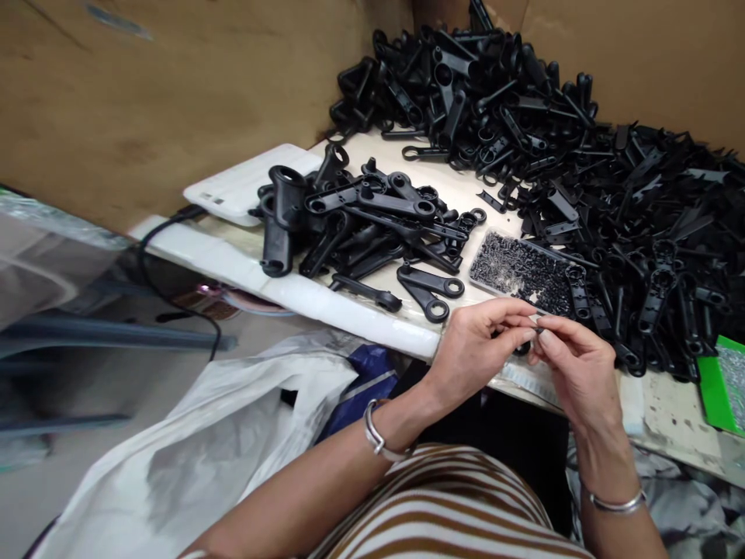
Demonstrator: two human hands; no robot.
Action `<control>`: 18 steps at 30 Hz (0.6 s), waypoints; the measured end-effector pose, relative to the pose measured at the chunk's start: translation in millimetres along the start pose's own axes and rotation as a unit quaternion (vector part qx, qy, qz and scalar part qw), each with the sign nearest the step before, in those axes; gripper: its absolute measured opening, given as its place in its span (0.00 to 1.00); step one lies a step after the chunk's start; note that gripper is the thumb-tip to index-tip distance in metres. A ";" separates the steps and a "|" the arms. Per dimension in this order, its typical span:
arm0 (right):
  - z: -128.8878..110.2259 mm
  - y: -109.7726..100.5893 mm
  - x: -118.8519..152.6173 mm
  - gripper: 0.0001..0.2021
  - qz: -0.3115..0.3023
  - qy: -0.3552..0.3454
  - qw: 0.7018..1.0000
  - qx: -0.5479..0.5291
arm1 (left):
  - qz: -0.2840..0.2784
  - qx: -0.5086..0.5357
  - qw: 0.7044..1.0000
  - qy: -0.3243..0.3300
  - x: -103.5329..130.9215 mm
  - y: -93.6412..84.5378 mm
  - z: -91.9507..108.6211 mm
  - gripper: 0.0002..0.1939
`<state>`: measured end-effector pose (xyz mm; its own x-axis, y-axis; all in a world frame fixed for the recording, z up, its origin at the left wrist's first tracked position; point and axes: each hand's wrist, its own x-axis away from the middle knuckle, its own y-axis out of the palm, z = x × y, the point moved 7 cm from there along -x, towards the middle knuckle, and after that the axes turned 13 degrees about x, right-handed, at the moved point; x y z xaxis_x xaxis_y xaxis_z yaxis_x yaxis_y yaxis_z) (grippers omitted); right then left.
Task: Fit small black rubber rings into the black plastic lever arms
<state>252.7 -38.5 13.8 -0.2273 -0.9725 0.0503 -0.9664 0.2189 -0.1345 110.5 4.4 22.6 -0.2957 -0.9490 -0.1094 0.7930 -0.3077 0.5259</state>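
Observation:
My left hand (pixel 478 345) and my right hand (pixel 583 371) meet at the table's front edge, fingertips pinched together. Between them is a tiny black plastic piece (pixel 539 330), mostly covered by the fingers; both hands appear to grip it. Just beyond the hands lies a shallow clear tray (pixel 476 281) holding many tiny black parts (pixel 527 268). Left of that tray, two black plastic arms with ringed ends (pixel 434 281) rest close to my left hand. A dark round part (pixel 522 349) shows partly beneath my fingers.
A heap of black plastic arms (pixel 285 210) lies at left against a white flat box (pixel 233 186) with a black cable (pixel 143 260). Larger piles (pixel 466 101) fill the back and right. A green tray (pixel 711 388) sits far right; cardboard walls (pixel 233 85) stand behind.

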 end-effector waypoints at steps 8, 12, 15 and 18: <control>1.5 -1.5 2.0 0.07 -0.018 0.005 0.996 0.085 | -0.005 -0.081 0.997 0.014 3.0 0.2 2.5 0.07; 0.7 -0.4 1.0 0.07 -0.048 0.007 0.992 0.113 | -0.017 -0.108 0.993 0.032 3.9 1.5 4.9 0.07; -2.6 -0.2 1.2 0.07 -0.047 0.004 0.990 0.135 | -0.019 -0.154 0.986 0.057 5.2 1.6 8.0 0.09; -10.9 -1.5 4.7 0.07 -0.008 -0.016 0.982 0.189 | -0.017 -0.230 0.969 0.089 7.1 1.7 11.1 0.10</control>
<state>251.8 -42.5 25.0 -0.2036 -0.9787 0.0251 -0.8548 0.1652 -0.4919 103.9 -2.1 32.1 -0.2614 -0.9219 -0.2860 0.9502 -0.2979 0.0917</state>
